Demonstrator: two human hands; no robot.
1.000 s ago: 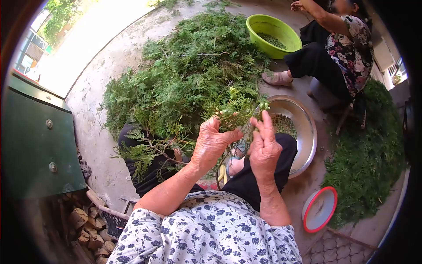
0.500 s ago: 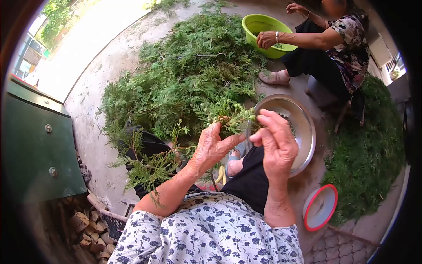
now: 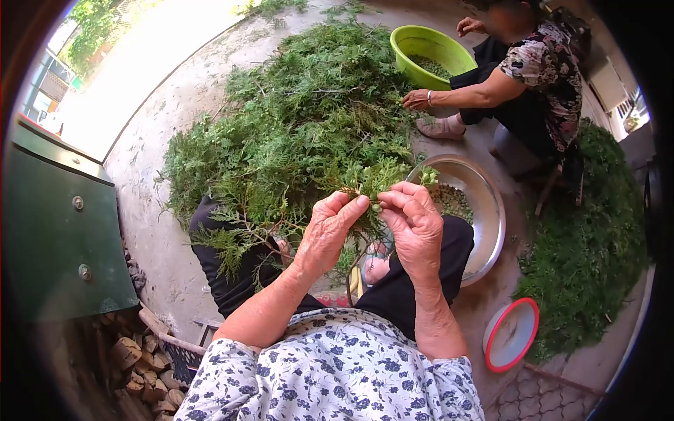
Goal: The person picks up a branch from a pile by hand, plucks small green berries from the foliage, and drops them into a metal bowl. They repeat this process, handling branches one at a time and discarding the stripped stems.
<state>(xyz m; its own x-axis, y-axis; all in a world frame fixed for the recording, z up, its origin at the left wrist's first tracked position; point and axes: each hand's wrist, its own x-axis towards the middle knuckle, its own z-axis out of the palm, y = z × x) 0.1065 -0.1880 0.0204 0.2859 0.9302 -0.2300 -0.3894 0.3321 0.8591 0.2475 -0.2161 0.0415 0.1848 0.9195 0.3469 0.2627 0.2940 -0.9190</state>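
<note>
The left hand and right hand both pinch a sprig. It lies from 8 to 2 o'clock, with the tip at 2. The steel bowl at 3 o'clock holds green bits.

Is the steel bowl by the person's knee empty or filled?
Partly filled: small green bits lie in the steel bowl; its wall shows bare.

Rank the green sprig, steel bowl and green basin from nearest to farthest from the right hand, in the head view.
From the right hand:
1. green sprig, pinched in its grip, just ahead.
2. steel bowl, close on its right, lower down.
3. green basin, far ahead by the other person.
</note>
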